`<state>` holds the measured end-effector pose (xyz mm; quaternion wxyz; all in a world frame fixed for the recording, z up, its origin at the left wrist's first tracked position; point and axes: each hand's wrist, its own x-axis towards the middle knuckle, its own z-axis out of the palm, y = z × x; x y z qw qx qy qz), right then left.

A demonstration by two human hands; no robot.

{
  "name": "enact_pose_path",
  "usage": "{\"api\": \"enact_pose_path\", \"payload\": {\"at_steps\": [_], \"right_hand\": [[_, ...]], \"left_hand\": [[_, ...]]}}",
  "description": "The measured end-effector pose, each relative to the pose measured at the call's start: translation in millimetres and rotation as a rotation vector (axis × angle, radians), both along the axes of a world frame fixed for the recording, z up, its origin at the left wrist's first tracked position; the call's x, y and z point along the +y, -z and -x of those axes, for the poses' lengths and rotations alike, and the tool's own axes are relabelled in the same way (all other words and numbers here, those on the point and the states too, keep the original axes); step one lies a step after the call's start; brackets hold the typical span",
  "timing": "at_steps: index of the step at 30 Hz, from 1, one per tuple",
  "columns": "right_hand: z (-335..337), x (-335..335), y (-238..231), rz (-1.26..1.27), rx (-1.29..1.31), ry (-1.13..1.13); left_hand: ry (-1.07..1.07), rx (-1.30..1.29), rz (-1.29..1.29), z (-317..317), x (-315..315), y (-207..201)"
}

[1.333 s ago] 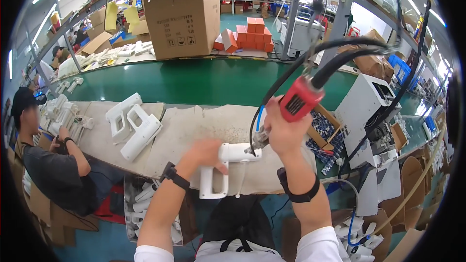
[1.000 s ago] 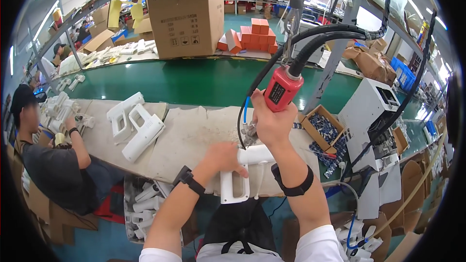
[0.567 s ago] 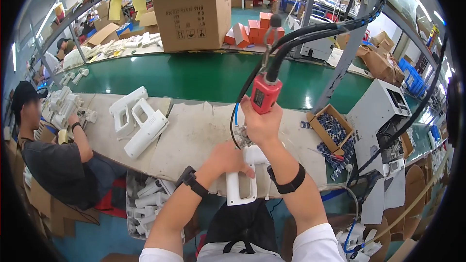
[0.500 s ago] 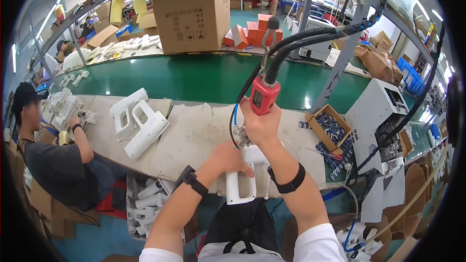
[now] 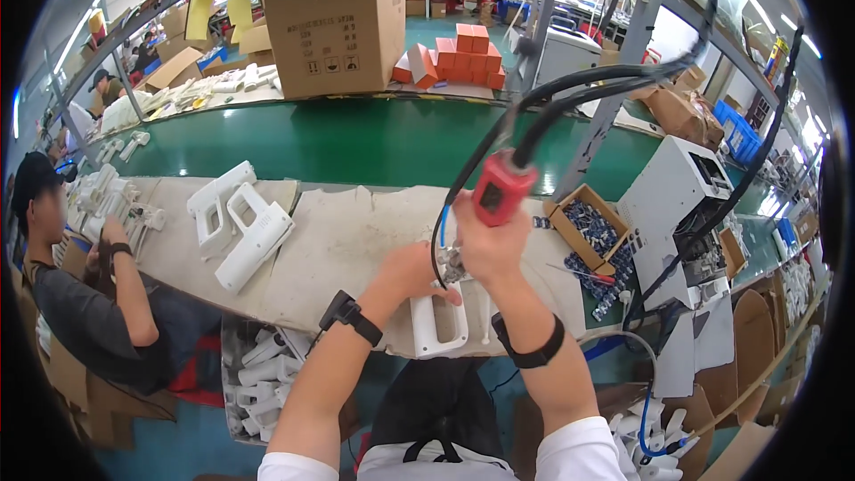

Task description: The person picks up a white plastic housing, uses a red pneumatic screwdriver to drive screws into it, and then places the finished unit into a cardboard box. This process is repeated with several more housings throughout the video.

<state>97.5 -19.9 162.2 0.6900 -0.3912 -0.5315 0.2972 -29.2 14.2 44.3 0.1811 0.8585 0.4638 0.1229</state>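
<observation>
At the front edge of the bench, a white plastic housing with a looped handle (image 5: pixel 440 346) lies beneath my hands. My left hand (image 5: pixel 413 271) grips its upper end, thumb reaching down over the handle opening. My right hand (image 5: pixel 486 245) is closed around a red powered screwdriver (image 5: pixel 504 189), which hangs from thick black cables and is blurred by motion. Its lower end points at the housing beside my left fingers, where a metal piece (image 5: pixel 451 264) shows partly; the exact contact is hidden. Two similar white housings (image 5: pixel 256 248) lie together farther left.
A cardboard box of small dark-blue parts (image 5: pixel 614 264) stands right, with a red-handled screwdriver (image 5: pixel 602 279) beside it. A grey machine (image 5: pixel 657 205) is beyond. Behind the bench runs a green conveyor (image 5: pixel 347 138). At left a co-worker (image 5: pixel 98 294) sits; a bin of white parts (image 5: pixel 233 423) is below.
The red screwdriver has tilted, its top swinging right, and is now blurred. My right hand has shifted slightly right against the housing. The whole view has moved a little; my left hand keeps its grip.
</observation>
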Motion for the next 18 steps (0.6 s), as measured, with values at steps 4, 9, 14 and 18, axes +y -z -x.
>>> {"api": "enact_pose_path", "payload": {"at_steps": [4, 9, 14, 18], "right_hand": [[8.4, -0.1, -0.2, 0.025, -0.087, -0.077], [-1.5, -1.9, -4.4, 0.001, -0.004, -0.085], [-16.7, -10.7, -43.7, -0.069, 0.114, -0.098], [-22.9, -15.4, -49.4, -0.071, 0.093, -0.068]], "left_hand": [[-0.002, -0.13, -0.105, 8.5, -5.4, 10.5], [-0.139, -0.273, -0.088, 21.6, -30.3, -6.9], [-0.372, -0.241, 0.147, 41.3, -56.8, 6.6], [-0.407, -0.3, 0.185, 38.2, -59.2, 15.0]]}}
